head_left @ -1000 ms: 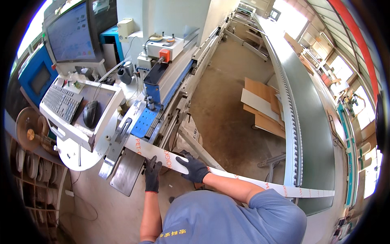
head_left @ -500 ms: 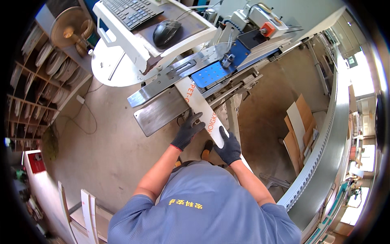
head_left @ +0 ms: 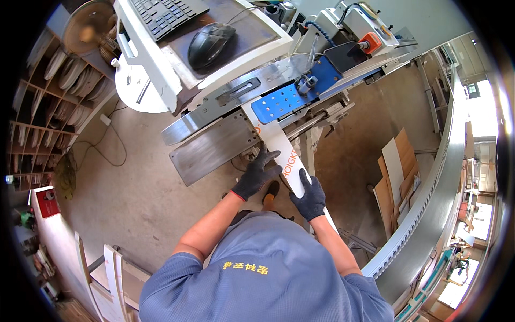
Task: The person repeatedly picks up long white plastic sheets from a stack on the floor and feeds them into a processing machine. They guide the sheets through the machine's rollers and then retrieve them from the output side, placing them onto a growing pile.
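Note:
A long white board (head_left: 280,144) with orange lettering runs from the machine down toward my body. Its far end lies beneath a blue perforated plate (head_left: 278,103). My right hand (head_left: 309,197), in a dark glove, grips the board's right side, thumb on top and fingers around the edge. My left hand (head_left: 258,174), gloved too, is against the board's left edge with its fingers stretched and apart. Left of the board, a flat grey metal support plate (head_left: 212,150) sits beside a shiny metal guide bar (head_left: 204,115).
A keyboard (head_left: 166,15) and a black mouse (head_left: 211,45) rest on a shelf above the machine. An orange-red knob (head_left: 370,42) is at the machine's far right. Board offcuts (head_left: 394,166) lean at the right, near a curved conveyor-like rail (head_left: 429,214). Shelves (head_left: 59,96) stand left.
The board has gone farther under the blue plate, covering part of its lettering. Both hands have shifted slightly right along with it.

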A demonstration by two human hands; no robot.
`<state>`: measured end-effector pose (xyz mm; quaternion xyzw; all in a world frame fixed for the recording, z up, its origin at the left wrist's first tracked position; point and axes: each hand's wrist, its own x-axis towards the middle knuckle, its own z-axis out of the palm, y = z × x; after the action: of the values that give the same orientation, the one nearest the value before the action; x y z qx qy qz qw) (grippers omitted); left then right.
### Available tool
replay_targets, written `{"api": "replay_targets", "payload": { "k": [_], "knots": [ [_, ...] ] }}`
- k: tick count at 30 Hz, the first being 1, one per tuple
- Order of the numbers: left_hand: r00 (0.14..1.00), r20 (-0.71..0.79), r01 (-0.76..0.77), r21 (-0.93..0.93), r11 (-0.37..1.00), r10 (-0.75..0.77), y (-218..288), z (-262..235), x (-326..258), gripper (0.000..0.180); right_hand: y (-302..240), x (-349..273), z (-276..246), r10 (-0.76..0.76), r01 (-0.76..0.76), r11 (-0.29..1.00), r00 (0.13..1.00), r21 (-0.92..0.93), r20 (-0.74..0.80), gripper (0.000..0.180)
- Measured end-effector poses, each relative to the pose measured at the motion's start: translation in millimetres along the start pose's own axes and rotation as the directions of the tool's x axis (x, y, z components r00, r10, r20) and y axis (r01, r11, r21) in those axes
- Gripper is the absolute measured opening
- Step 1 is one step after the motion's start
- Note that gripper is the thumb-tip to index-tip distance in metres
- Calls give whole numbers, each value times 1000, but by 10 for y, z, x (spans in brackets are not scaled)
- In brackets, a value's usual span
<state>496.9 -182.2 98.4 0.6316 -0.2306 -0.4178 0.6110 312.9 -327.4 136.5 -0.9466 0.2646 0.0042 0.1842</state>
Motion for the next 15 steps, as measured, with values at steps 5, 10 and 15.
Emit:
{"api": "replay_targets", "payload": {
  "k": [5, 10, 15],
  "knots": [
    [999, -29, -45, -84, 995, 43, 3, 235, 273, 62, 239, 188, -114, 0, 0, 1000, 1000, -6, 3, 80],
    [997, -47, -53, 12, 999, 54, 62, 451, 551, 59, 500, 348, -171, -13, 13, 1000, 1000, 9, -25, 80],
    [999, 9, -37, 54, 998, 36, 307, 615, 768, 56, 745, 516, -285, -18, 18, 1000, 1000, -2, -19, 84]
  ]
}}
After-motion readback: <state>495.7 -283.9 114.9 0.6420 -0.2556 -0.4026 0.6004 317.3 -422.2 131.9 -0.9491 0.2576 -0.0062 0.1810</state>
